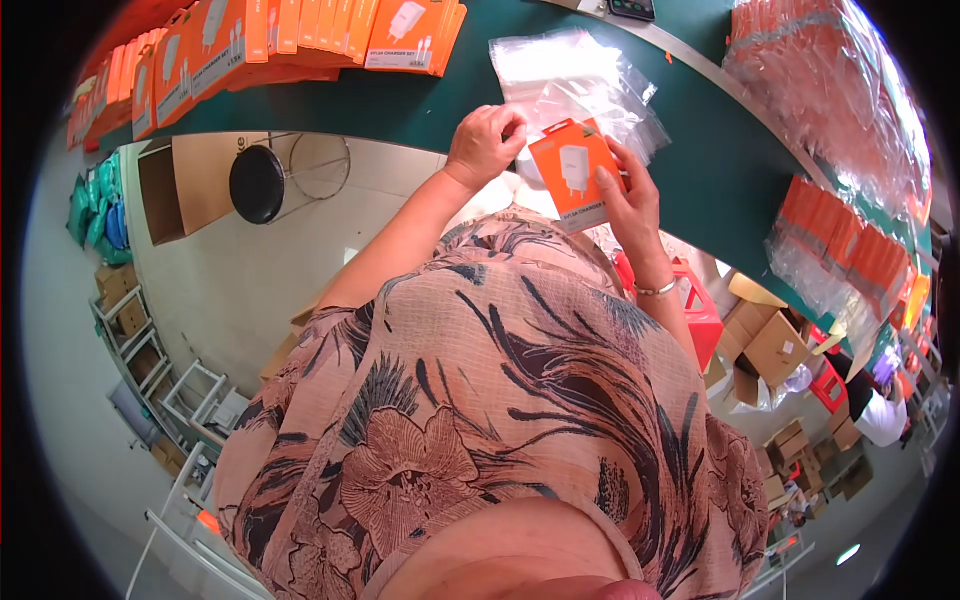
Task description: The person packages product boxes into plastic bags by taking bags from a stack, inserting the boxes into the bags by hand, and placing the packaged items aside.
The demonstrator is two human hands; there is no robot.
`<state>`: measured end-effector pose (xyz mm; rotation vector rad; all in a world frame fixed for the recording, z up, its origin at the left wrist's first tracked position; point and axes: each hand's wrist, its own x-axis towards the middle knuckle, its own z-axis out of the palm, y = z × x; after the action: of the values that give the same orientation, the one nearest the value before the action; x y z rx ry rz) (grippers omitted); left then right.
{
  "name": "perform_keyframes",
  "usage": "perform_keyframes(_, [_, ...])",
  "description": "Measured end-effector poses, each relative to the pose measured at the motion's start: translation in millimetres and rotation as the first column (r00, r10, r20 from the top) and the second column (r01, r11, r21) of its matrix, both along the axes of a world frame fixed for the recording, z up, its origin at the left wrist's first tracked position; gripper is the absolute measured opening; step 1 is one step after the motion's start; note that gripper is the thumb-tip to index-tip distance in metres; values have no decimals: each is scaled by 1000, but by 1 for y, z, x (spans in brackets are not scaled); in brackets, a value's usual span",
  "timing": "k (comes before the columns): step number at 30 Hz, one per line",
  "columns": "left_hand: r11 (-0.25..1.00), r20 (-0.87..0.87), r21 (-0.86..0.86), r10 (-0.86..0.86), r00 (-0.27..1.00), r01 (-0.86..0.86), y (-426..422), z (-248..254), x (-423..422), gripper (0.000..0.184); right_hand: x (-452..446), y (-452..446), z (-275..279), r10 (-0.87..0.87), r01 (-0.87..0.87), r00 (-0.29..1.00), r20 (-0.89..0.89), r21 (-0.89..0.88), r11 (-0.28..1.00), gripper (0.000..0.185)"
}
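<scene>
My right hand grips an orange charger box by its right side, with the thumb on the front. The box has a white charger printed on it and a hang tab at its top edge. My left hand is closed, its fingers curled together just left of the box. What those fingers hold, if anything, is hidden. Clear plastic bags lie in a loose pile on the green table, just beyond both hands.
Orange charger boxes stand in rows at the table's far left. Bagged orange boxes are heaped at the right, with another bagged row nearer. A black round stool and a red stool stand below the edge.
</scene>
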<state>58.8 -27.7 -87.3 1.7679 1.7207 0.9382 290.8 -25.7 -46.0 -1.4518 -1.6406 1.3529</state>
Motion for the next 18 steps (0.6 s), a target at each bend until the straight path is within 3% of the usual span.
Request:
perform_keyframes(4, [988,-16,152,-34,999,36,-12,5,5,8,-1,0,-7,-140,129,983,-115,-98,987,39])
perform_keyframes(12, [981,1,195,3,1000,-3,-20,12,-3,10,-5,-2,-2,-214,110,926,-311,-321,941,40])
perform_keyframes(18, [945,21,308,-126,992,114,-25,25,-5,15,-8,-1,-9,-166,105,969,-185,-301,948,39])
